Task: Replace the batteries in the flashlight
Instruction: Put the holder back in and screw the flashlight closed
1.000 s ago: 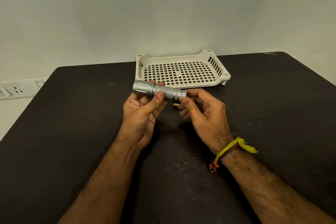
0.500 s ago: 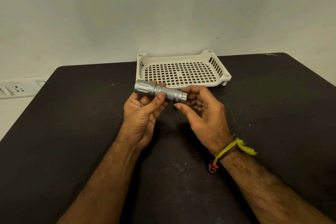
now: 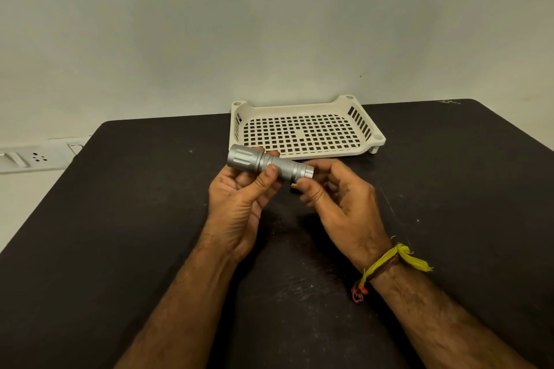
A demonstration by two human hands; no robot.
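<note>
The silver flashlight is held above the dark tabletop, lying nearly level with its wide head to the left and its tail end to the right. The left hand grips its barrel, thumb curled over the knurled middle and fingers wrapped behind. The right hand pinches the tail end between thumb and curled fingers. A small tan bit shows just under that thumb, too small to identify. Behind the hands sits a cream perforated tray.
</note>
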